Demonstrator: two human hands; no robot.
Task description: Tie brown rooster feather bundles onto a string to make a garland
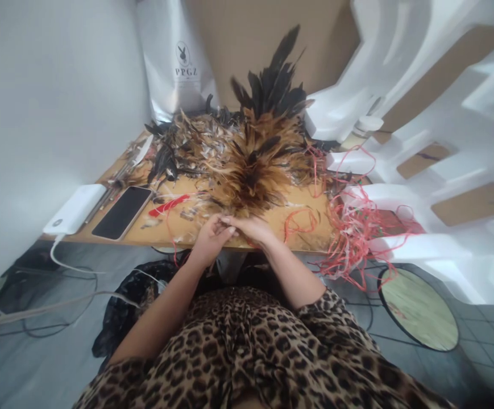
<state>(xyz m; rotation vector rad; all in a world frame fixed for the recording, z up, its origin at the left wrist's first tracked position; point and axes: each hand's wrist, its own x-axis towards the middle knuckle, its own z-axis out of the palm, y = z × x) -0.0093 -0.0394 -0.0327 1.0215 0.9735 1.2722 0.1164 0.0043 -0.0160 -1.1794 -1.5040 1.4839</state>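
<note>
We note a white power bank (pixel 76 209), a dark-screened smartphone (pixel 123 213) beside it, the left hand (pixel 213 238) with fingers curled, a brown-and-black feather bundle (pixel 255 167) on the table (pixel 321 220) just beyond the hands, the right hand (pixel 253 229) meeting the left, either grip we cannot tell, tangled red string (pixel 351 230).

Left hand (pixel 213 237) and right hand (pixel 253 229) together, near edge of the tabletop (pixel 322 211)
Brown feathers (pixel 257 162) fan out just beyond; phone (pixel 123 213) left, tangled red string (pixel 351 236) right.
</note>
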